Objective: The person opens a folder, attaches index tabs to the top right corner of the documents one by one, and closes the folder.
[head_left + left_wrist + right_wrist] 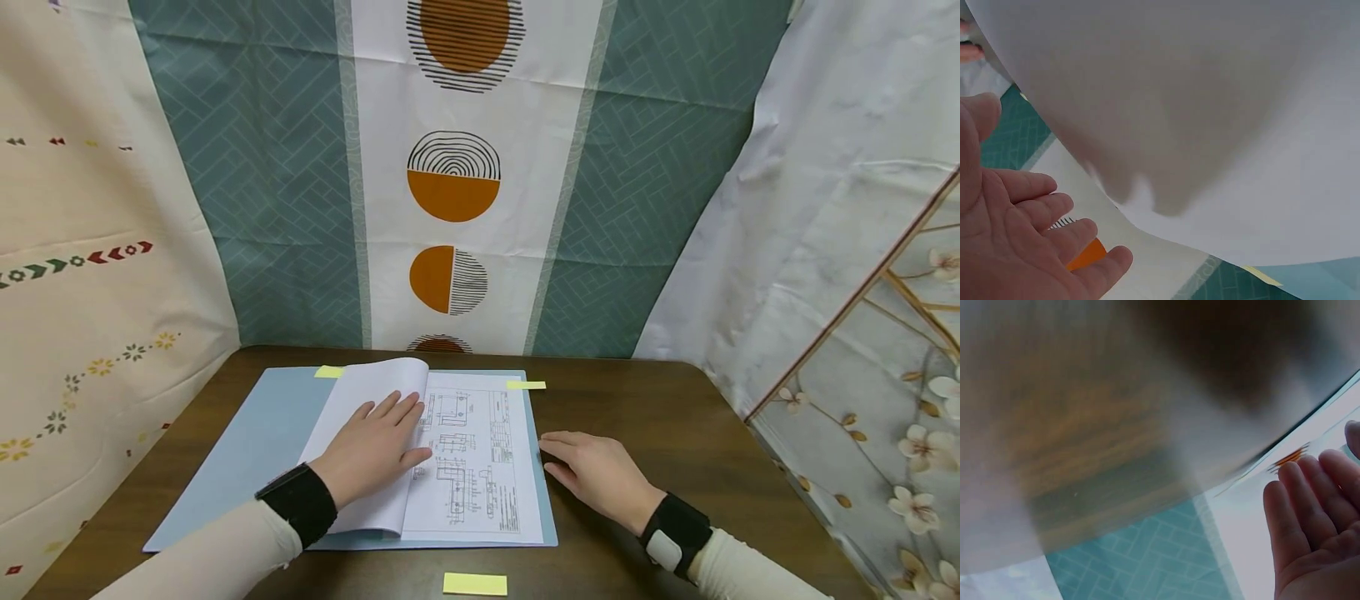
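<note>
A light blue folder [225, 467] lies spread on the table with paper sheets inside. The right-hand sheet carries a printed technical drawing [457, 467]. A blank white page [382, 379], turned toward the left, bows upward at its far end. My left hand [372, 446] is over this page with its fingers extended; in the left wrist view the page [1179, 125] curves beside the hand and bears a shadow. Beside the folder's right edge, my right hand [600, 475] rests palm down on the table and holds nothing. Its fingertips are close to that edge; contact is unclear.
One yellow sticky note [527, 385] sticks out at the sheet's upper right, another yellow note [328, 372] at the folder's top. A third yellow strip [475, 584] lies on the brown table [622, 400] near its front. Patterned curtains [652, 167] hang behind and at both sides.
</note>
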The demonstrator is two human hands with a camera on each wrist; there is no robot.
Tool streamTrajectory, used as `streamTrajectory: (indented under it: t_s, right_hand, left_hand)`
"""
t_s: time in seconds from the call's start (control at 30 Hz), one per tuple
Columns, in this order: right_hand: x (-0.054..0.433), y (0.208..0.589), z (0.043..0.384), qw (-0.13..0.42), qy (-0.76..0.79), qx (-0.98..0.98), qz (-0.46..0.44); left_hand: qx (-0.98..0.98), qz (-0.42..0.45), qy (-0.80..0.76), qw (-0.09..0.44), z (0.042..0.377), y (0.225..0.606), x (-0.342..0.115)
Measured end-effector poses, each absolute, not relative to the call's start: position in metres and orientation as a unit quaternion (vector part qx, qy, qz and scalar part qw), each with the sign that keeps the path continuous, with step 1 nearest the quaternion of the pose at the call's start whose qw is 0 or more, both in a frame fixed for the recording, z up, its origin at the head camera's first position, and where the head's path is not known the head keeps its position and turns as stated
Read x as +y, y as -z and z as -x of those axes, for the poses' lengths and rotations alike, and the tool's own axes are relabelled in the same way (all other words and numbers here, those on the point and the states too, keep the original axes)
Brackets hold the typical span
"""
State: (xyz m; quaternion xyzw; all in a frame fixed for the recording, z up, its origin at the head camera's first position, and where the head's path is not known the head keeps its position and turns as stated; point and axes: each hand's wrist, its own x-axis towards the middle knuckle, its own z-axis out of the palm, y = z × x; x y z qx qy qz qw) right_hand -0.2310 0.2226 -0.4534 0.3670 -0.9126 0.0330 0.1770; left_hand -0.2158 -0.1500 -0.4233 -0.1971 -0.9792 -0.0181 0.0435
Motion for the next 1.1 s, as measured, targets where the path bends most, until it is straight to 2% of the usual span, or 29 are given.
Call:
streamTrajectory:
  t_s: [0.37,0.57,0.93,1.1]
  right_hand:
    - [0.219,0.457,0.203,0.161,-0.057,-0.9,-0.4]
    - [0.22,0.454,0.192,0.148,-0.055,-0.901,-0.404]
    - [0.217,0.445,0.184,0.109,-0.064,-0.903,-0.411]
    - [0.216,0.445,0.182,0.1,-0.07,-0.897,-0.425]
  left_hand:
    - [-0.982,0.175,0.049,0.055,0.187,0.423,-0.183]
    - [-0.984,0.162,0.047,0.06,0.181,0.429,-0.205]
    - [-0.989,0.118,0.018,0.093,0.169,0.432,-0.255]
    - [-0.991,0.1,0.023,0.085,0.166,0.435,-0.275]
